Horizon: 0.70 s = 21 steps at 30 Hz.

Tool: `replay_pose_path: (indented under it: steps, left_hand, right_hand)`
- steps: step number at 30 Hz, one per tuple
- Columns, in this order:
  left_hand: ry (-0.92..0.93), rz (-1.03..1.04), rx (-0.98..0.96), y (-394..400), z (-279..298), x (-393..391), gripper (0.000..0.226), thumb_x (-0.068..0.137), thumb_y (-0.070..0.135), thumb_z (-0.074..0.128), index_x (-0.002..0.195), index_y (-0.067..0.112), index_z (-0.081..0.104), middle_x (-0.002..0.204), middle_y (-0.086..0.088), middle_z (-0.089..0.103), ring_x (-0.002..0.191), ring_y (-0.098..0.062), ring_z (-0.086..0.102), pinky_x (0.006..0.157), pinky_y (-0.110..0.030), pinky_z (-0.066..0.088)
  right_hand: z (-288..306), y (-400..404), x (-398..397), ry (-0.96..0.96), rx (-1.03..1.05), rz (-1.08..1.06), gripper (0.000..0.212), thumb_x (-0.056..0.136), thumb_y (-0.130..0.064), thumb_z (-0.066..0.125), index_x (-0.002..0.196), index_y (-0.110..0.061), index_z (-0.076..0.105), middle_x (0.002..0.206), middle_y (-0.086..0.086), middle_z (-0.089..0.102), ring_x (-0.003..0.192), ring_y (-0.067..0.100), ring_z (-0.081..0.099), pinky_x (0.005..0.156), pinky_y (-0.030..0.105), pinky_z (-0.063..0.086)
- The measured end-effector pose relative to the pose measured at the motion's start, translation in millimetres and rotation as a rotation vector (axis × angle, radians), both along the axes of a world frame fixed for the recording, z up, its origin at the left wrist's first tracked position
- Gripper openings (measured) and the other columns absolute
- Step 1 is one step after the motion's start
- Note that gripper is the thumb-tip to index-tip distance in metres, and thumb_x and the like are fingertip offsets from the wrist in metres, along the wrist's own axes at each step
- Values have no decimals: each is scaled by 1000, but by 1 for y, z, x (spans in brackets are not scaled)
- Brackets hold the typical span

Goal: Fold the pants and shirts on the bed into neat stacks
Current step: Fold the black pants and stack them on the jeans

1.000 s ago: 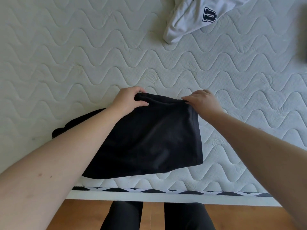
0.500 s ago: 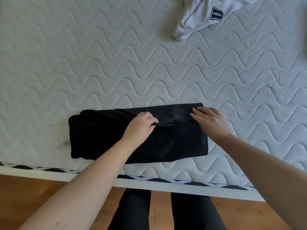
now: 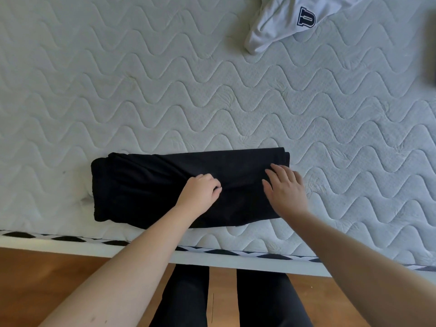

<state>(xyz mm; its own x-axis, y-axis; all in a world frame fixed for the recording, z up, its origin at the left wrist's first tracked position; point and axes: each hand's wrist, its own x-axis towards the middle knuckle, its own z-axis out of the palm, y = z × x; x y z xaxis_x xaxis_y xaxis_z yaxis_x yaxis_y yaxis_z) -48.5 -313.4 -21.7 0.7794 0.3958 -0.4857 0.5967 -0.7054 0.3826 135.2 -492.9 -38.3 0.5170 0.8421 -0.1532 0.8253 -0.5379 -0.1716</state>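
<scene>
A black garment (image 3: 146, 185), folded into a long rectangle, lies on the white quilted mattress (image 3: 165, 90) close to its near edge. My left hand (image 3: 200, 193) sits on the garment's middle with fingers curled, pinching a fold of the black cloth. My right hand (image 3: 285, 187) lies flat on the garment's right end, fingers straight and spread. A white garment (image 3: 283, 22) with a dark letter patch lies crumpled at the far right of the mattress, partly cut off by the top of the frame.
The mattress edge with a black-and-white checked band (image 3: 212, 252) runs across below the garment. Wooden floor (image 3: 47, 279) and my legs in dark trousers (image 3: 186, 298) show beneath it. A dark blurred shape (image 3: 431, 43) sits at the right border.
The black garment was held up by both hands, then folded over and laid flat. My right hand has opened and slid onto its right end; my left keeps pinching the middle.
</scene>
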Motion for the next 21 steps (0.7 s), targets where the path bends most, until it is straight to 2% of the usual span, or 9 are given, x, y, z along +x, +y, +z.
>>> replay_pose_path:
  steps: [3,5,7,9,12,14,16,19,21]
  left_hand:
    - [-186,79,197,10,-2,6,26,91,20,61,116,15,64,109,-4,61,97,-25,60,84,-36,47]
    - [-208,170,324,16,-10,5,40,91,20,59,130,11,56,127,-9,57,117,-27,56,94,-39,48]
    - [-126,193,353,20,-21,4,56,97,27,50,148,9,38,151,-12,41,140,-28,39,110,-42,38]
    - [-29,194,334,19,-34,1,64,101,36,39,156,11,18,162,-10,20,149,-26,21,119,-44,24]
    - [53,177,332,10,-52,-13,66,103,46,25,157,15,4,164,-9,5,151,-24,10,122,-44,14]
    - [80,150,357,5,-61,-25,66,102,52,17,157,20,0,165,-9,0,152,-24,7,122,-44,10]
    - [95,151,373,5,-66,-32,69,99,57,13,157,24,-4,165,-9,-2,152,-24,5,122,-44,7]
    - [135,125,377,8,-68,-32,69,99,62,5,155,26,-15,164,-7,-10,152,-23,0,123,-43,2]
    - [166,103,379,11,-67,-32,71,97,63,3,152,26,-21,163,-7,-16,151,-23,-4,122,-43,-1]
  right_hand:
    - [-1,31,-16,69,77,-36,41,99,-27,48,135,-9,55,145,10,49,135,27,44,113,43,31]
    - [-3,57,-27,128,67,-29,46,101,-28,43,143,-11,46,153,10,39,143,25,34,118,43,25]
    - [-7,82,-40,172,22,0,50,103,-31,38,149,-13,37,158,8,30,147,24,25,121,43,19]
    - [-15,102,-53,212,-29,19,54,104,-34,33,153,-14,27,162,5,20,150,22,17,121,41,12]
    - [-31,109,-66,246,-136,79,58,104,-38,25,156,-15,13,164,2,7,151,19,5,123,41,6]
    - [-39,96,-63,217,-196,175,62,104,-43,23,157,-16,8,165,0,2,151,16,2,123,42,8]
    - [-45,77,-50,184,-223,205,66,102,-52,20,157,-19,3,164,-3,-4,151,13,-2,123,41,4]
    - [-46,50,-18,151,-259,33,71,100,-62,12,156,-24,-8,162,-8,-15,149,8,-11,122,38,-6]
    - [-44,35,2,116,-289,-68,72,98,-64,8,156,-24,-11,162,-8,-16,149,8,-15,122,40,-7]
